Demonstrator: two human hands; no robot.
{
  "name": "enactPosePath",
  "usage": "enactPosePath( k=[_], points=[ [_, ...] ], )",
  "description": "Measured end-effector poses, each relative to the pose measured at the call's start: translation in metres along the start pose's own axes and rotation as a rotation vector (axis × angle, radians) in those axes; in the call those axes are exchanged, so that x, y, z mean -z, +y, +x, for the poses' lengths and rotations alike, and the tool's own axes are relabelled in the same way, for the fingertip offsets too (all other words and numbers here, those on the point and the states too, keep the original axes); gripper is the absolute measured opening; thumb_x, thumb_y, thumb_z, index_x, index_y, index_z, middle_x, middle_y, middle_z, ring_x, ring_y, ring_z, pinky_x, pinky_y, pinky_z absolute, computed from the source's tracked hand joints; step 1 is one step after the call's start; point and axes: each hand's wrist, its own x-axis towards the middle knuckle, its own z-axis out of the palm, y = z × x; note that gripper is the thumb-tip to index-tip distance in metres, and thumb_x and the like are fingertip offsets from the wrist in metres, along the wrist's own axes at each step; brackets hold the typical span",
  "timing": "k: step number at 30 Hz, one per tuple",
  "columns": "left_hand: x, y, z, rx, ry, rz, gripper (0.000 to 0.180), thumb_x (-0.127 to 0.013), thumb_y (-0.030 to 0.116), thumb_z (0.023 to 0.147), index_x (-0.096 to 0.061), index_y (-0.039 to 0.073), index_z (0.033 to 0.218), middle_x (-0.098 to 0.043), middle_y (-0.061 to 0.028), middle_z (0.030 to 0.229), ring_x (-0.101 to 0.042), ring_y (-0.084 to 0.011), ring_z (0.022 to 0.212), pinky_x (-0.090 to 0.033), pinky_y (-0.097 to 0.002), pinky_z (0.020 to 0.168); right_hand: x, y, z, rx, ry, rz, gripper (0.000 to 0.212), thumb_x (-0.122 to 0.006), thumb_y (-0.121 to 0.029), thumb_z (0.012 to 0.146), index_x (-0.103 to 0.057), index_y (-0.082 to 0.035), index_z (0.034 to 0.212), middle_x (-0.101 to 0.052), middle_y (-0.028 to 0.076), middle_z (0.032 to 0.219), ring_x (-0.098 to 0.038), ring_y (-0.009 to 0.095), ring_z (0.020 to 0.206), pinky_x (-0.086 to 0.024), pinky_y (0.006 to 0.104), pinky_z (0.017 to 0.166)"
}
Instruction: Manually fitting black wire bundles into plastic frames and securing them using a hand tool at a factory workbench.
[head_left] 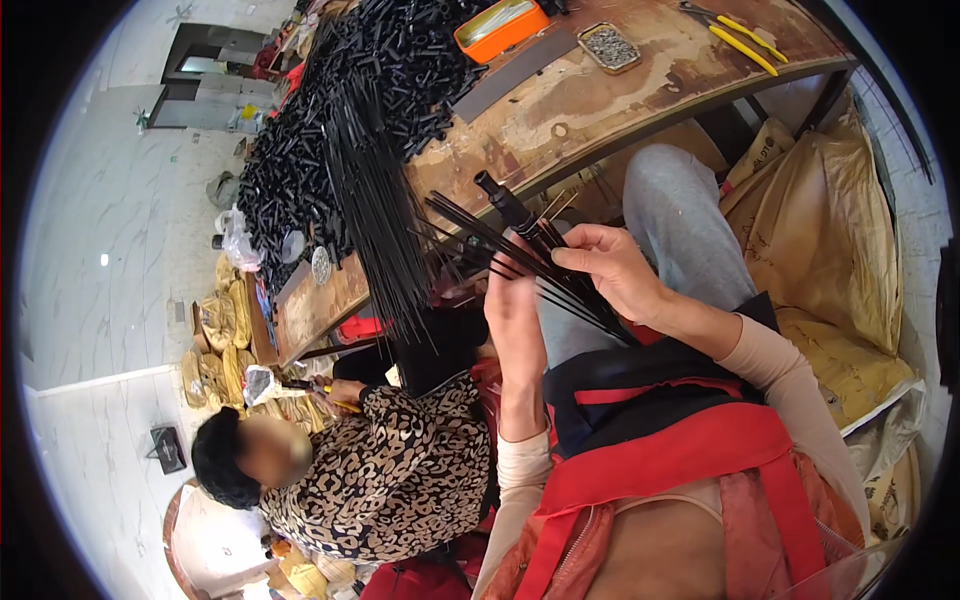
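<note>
Beside the bent knee, the right hand's grip pinches a black tube among thin black rods; the blurred left hand's grip is unclear. Steadying the tube should keep everything aligned.

Held tilted in the right hand, upper end leftward: one black, stepped, plastic-looking tube. Slanting alongside, fanned at upper left: one loose bundle of thin black rods.
</note>
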Motion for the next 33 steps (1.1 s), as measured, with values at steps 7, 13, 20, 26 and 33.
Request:
enactPosePath(
  k=[7, 13, 20, 26, 33],
  points=[
    [-0.011, 0.007, 0.004, -0.109, 0.115, 0.193, 0.019, -0.075, 0.002, 0.084, -0.063, 0.005, 0.099, -0.065, 0.0011, 0.091, -0.057, -0.0051, 0.081, -0.046, -0.0207, 0.078, -0.009, 0.005, -0.007, 0.047, 0.060, -0.085, 0.009, -0.070, -0.006, 0.087, -0.068, -0.001, 0.094, -0.063, 0.000, 0.086, -0.055, 0.005, 0.080, -0.043, 0.0205, 0.073],
    [-0.009, 0.004, 0.001, -0.136, 0.105, 0.112, 0.021, -0.075, 0.002, 0.083, -0.063, 0.004, 0.099, -0.065, 0.0005, 0.093, -0.058, -0.0067, 0.083, -0.046, -0.0215, 0.080, -0.010, 0.008, -0.009, 0.067, 0.037, -0.091, 0.007, -0.069, -0.007, 0.088, -0.065, -0.002, 0.092, -0.062, -0.002, 0.087, -0.054, 0.004, 0.081, -0.043, 0.0201, 0.073],
    [0.000, -0.006, 0.006, -0.141, 0.131, 0.160, 0.021, -0.075, 0.001, 0.083, -0.064, 0.003, 0.100, -0.065, 0.0007, 0.093, -0.058, -0.0067, 0.084, -0.046, -0.0221, 0.080, -0.003, -0.007, -0.008, 0.118, -0.067, -0.329, 0.017, -0.059, -0.018, 0.098, -0.061, -0.003, 0.105, -0.062, 0.001, 0.097, -0.056, 0.007, 0.091, -0.045, 0.0235, 0.082],
    [-0.005, -0.009, -0.002, -0.078, 0.025, 0.115, 0.022, -0.076, 0.000, 0.082, -0.065, 0.003, 0.101, -0.066, 0.0004, 0.093, -0.058, -0.0062, 0.085, -0.047, -0.0223, 0.079, 0.000, -0.087, 0.013, 0.228, -0.041, -0.689, 0.031, -0.047, -0.026, 0.103, -0.051, -0.003, 0.123, -0.060, 0.012, 0.121, -0.056, 0.019, 0.118, -0.043, 0.0343, 0.102],
    [-0.015, -0.011, -0.010, -0.025, -0.065, 0.048, 0.028, -0.076, -0.005, 0.079, -0.066, 0.002, 0.105, -0.067, -0.0016, 0.101, -0.060, -0.0079, 0.090, -0.049, -0.0246, 0.084, -0.042, -0.125, 0.019, 0.187, -0.591, -0.953, 0.042, -0.062, -0.001, 0.090, -0.055, -0.007, 0.131, -0.058, 0.005, 0.129, -0.058, 0.015, 0.113, -0.047, 0.0317, 0.098]
  ],
)
